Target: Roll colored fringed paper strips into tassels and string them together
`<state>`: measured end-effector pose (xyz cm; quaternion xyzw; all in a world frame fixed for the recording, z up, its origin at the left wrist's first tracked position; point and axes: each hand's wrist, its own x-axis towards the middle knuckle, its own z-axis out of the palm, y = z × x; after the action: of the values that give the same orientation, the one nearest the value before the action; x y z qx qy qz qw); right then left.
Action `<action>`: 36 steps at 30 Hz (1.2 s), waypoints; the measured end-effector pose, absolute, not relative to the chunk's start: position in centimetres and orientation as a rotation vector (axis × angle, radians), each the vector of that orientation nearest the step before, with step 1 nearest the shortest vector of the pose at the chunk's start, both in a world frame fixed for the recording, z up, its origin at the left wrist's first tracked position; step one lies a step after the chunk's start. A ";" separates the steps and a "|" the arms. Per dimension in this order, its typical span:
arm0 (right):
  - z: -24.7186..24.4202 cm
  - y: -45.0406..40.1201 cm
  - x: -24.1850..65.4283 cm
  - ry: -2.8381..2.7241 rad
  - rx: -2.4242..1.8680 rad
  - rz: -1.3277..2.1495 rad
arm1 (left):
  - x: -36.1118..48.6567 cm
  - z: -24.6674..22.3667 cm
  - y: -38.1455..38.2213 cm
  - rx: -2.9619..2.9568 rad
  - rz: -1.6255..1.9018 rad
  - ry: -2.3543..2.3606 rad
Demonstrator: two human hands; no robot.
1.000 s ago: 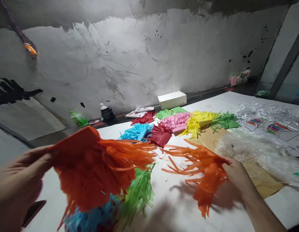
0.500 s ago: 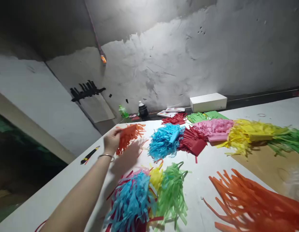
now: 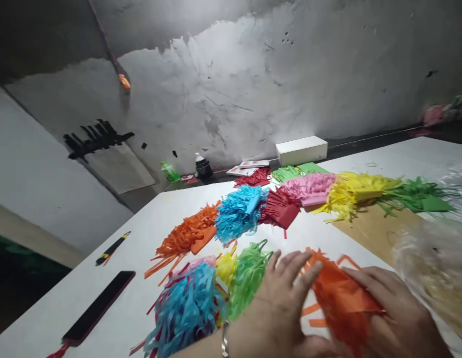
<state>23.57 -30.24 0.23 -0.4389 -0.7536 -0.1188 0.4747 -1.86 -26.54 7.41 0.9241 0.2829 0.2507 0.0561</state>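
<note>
An orange fringed tissue-paper bundle is at the lower right, its strips hanging down and slightly blurred. My right hand grips its right side, fingers over the folded edge. Beside its left edge is my left hand, wearing a silver bracelet, with fingers stretched and apart. Just left of that hand lie green fringe, yellow fringe and a blue fringed bunch with red strips beneath. Another orange fringed bundle lies farther back on the left.
Behind lie blue, dark red, pink, yellow and green fringed bundles. A box cutter and black phone are on the left. Clear plastic covers brown board at right. A white box stands behind.
My left hand has let go of the orange fringe beside the blue bundle and come right, towards the nearer orange bundle. My right hand has come into view holding that bundle. The view has shifted right.
</note>
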 end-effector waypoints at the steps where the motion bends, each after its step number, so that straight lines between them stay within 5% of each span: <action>1: 0.5 -30.5 22.9 -1.852 -1.056 -0.295 | -0.1 6.9 -27.4 2.854 0.790 0.862; 9: -1.5 -32.2 22.1 -1.857 -1.038 -0.370 | 2.3 1.0 -30.1 2.964 1.184 0.647; 13: -2.5 -32.4 23.0 -1.824 -1.034 -0.317 | 0.8 -0.3 -31.2 2.499 1.290 0.776; 18: -2.5 -32.7 23.8 -1.853 -0.939 -0.339 | 0.7 1.8 -30.4 1.747 0.860 1.067; 25: -2.3 -32.7 23.9 -1.860 -1.009 -0.446 | 4.1 2.2 -30.8 0.861 0.640 0.574; 36: -0.3 -35.5 33.6 -2.045 -1.112 -0.946 | 4.6 0.5 -31.1 0.653 0.345 0.486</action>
<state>33.60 -35.48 -0.32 -0.4209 -0.7739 -0.3581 0.3095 4.58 -31.13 0.46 0.3162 0.2350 0.1671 0.9038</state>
